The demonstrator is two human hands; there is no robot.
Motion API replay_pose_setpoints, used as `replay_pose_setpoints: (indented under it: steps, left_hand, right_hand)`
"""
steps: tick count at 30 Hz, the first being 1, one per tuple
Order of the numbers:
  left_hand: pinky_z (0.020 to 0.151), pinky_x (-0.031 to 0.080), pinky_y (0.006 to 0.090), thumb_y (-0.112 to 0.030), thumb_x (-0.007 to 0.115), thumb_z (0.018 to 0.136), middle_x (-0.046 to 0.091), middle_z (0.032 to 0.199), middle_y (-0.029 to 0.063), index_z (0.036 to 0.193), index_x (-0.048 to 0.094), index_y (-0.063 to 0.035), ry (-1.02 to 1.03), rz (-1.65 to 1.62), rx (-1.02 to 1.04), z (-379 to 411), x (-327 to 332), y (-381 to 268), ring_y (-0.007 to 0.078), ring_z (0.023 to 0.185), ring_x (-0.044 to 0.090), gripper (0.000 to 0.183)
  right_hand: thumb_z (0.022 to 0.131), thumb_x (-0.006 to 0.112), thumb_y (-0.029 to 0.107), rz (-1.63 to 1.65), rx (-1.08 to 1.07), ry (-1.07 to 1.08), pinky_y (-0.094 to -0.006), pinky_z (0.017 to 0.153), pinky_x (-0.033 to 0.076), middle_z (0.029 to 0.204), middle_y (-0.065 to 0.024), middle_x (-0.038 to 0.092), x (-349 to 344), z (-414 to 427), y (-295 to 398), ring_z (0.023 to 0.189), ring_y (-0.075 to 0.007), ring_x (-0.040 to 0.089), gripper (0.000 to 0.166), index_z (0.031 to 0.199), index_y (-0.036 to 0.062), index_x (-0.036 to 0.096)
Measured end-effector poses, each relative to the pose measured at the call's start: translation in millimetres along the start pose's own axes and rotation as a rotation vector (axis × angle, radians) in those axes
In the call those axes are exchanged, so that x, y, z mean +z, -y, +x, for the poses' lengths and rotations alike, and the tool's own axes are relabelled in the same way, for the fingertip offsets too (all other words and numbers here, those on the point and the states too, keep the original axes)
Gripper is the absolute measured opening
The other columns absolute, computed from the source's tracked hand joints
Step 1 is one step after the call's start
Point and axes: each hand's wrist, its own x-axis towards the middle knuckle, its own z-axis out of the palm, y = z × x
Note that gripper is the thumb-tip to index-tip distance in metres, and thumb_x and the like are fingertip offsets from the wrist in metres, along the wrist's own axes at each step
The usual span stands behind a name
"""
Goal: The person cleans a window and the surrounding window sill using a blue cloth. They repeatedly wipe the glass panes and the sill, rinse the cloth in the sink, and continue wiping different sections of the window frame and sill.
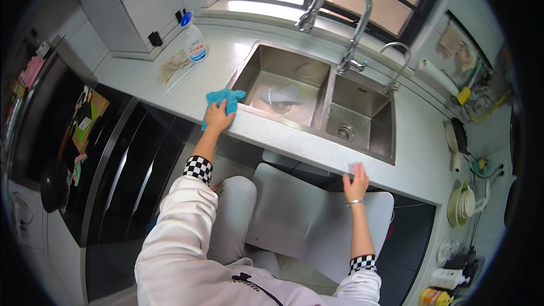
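Note:
My left hand (219, 115) presses a bunched blue cloth (225, 94) onto the white countertop (280, 131), beside the front left corner of the double-bowl stainless steel sink (321, 115). Part of the cloth hangs towards the counter's front edge. Water stands in the larger left bowl. My right hand (357, 182) holds nothing; its fingers are spread at the counter's front edge, in front of the smaller right bowl. From this angle I cannot tell how firmly those fingertips rest on the counter. A chrome faucet (357, 29) arches up behind the sink.
A spray bottle (195, 42) with a blue top and a crumpled beige cloth (173, 67) are at the back left. A white panel (306, 212) stands below the counter, before my legs. Stacked dishes (461, 205) sit on the right-hand counter. A dark pan (54, 186) is far left.

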Motion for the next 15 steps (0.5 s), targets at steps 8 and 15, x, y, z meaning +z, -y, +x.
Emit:
replay_pose_setpoints:
  steps: [8,15]
  left_hand:
    - [0.095,0.008,0.0565,-0.053,0.042,0.076,0.009,0.138,0.0160,0.130,0.026,-0.0291,-0.044,0.085,-0.019,40.3,33.2,29.5,0.0349,0.125,0.010,0.061]
    - [0.094,0.013,0.0572,-0.046,0.046,0.077,0.014,0.136,0.0162,0.129,0.027,-0.0299,-0.121,0.156,0.080,202.0,44.0,-26.7,0.0365,0.124,0.015,0.057]
  right_hand:
    - [0.072,0.052,0.034,-0.211,-0.257,0.204,-0.0478,0.100,0.010,0.133,-0.0139,0.024,22.1,62.1,-23.6,0.123,-0.0336,0.018,0.057,0.122,0.0112,0.038]
    - [0.081,0.031,0.049,-0.240,-0.281,0.309,-0.0506,0.098,0.012,0.130,-0.0219,0.027,17.5,69.5,-27.8,0.121,-0.0405,0.021,0.060,0.123,0.0052,0.033]
